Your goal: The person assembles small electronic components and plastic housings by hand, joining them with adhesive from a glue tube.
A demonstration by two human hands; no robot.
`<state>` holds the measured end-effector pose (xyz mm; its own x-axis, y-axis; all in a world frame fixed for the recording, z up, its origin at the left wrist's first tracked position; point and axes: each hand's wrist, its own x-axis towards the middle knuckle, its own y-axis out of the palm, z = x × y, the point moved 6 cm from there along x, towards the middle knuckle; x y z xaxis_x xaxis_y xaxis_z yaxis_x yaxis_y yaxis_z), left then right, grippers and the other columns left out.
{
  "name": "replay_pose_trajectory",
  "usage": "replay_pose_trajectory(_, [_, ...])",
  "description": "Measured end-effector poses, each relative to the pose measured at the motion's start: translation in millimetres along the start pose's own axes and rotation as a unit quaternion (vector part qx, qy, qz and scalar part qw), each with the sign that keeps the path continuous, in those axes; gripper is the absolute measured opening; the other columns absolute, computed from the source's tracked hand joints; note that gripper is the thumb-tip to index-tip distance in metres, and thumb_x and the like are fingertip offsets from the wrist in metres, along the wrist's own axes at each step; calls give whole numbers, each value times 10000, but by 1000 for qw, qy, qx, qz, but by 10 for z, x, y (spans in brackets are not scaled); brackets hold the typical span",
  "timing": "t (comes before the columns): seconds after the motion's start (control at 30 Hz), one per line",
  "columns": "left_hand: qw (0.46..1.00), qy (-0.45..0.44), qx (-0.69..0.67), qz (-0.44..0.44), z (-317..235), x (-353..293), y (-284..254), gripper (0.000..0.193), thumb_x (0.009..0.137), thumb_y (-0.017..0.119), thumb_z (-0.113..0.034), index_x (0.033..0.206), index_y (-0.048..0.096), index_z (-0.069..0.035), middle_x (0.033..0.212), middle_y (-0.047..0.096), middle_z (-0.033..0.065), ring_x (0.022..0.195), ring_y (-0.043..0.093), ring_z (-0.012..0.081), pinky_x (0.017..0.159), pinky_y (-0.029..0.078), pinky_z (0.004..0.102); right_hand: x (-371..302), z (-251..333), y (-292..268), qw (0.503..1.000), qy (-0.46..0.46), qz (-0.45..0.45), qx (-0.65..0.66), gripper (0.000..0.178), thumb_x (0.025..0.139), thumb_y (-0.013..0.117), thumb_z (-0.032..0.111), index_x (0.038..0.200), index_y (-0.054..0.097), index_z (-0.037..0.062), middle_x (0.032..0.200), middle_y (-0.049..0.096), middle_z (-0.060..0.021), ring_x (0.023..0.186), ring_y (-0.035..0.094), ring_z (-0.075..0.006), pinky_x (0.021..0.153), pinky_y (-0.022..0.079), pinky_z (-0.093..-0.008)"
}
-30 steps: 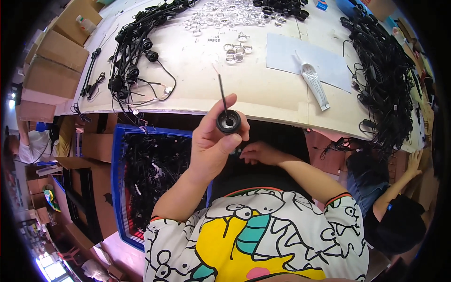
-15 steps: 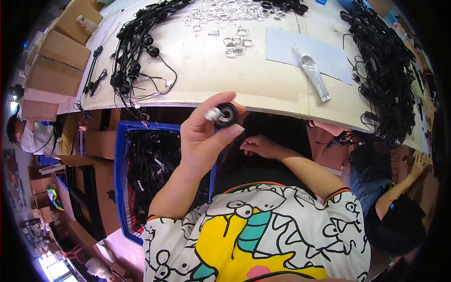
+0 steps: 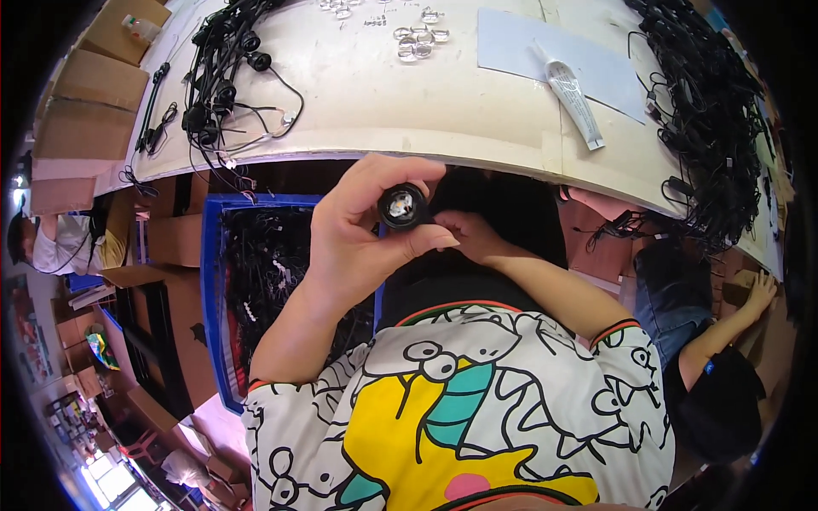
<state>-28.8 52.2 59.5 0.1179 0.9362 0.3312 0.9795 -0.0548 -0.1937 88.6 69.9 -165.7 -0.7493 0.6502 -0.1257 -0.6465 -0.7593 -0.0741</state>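
Observation:
My left hand (image 3: pixel 349 226) is raised in front of the table edge, its thumb and fingers closed around a small round black lamp housing (image 3: pixel 403 207). The open end faces up and shows a shiny clear-and-silver centre with a small yellow spot. Just beyond the left thumb, over my dark-clothed lap, is my right hand (image 3: pixel 470 236). Its fingers are curled and partly hidden behind that thumb, so what they hold, if anything, cannot be made out.
On the white table (image 3: pixel 358 111) lie clear round lenses (image 3: pixel 416 43), a white tube (image 3: pixel 573 106) on a pale sheet (image 3: pixel 511 51), and black cable bundles (image 3: pixel 703 111) at both sides. A blue crate (image 3: pixel 211 298) of black cables stands left of my lap. Another person's arm (image 3: pixel 724 328) is at right.
The black housing has turned, and the shiny piece seen at its side now shows inside its opening. My right hand has come closer to the left. The whole view has shifted slightly.

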Motion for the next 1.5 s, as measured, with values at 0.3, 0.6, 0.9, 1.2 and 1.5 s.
replay_pose_trajectory(0.3, [938, -211, -221, 164, 115, -42, 240, 352, 683, 537, -4, 1029, 509, 53, 1056, 475, 132, 973, 485, 165, 765, 461, 267, -89, -206, -234, 998, -39, -42, 35, 155, 856, 480, 88, 933, 580, -2, 781, 622, -85, 584, 559, -113, 550, 463, -228])
replay_pose_trajectory(0.6, [913, -206, -191, 295, 206, -120, 365, 275, 737, 505, -88, 957, 553, 70, 987, 466, 141, 895, 483, 172, 721, 465, 268, -213, -315, -279, 999, 37, -4, -19, 170, 828, 482, 65, 941, 575, -22, 716, 625, -93, 513, 537, -113, 500, 445, -224])
replay_pose_trajectory(0.9, [898, -283, -228, 250, 244, -178, 428, 209, 721, 507, -42, 905, 560, 44, 961, 471, 107, 886, 487, 148, 704, 489, 253, -299, -401, -234, 998, 51, 19, -22, 156, 815, 503, 106, 870, 607, 4, 709, 625, -61, 506, 526, -97, 500, 433, -226])
replay_pose_trajectory(1.2, [899, -269, -226, 263, 234, -224, 428, 201, 724, 520, -72, 890, 557, 36, 955, 471, 91, 875, 488, 132, 686, 486, 233, -334, -363, -203, 996, 76, 23, -41, 159, 807, 513, 115, 878, 614, 15, 705, 626, -52, 481, 511, -90, 483, 421, -221])
replay_pose_trajectory(1.5, [896, -294, -233, 236, 280, -267, 380, 185, 725, 506, -64, 876, 554, 31, 942, 476, 73, 849, 501, 107, 698, 496, 231, -344, -320, -177, 993, 97, 35, -52, 161, 807, 517, 123, 888, 617, 27, 709, 628, -44, 477, 500, -85, 473, 412, -221])
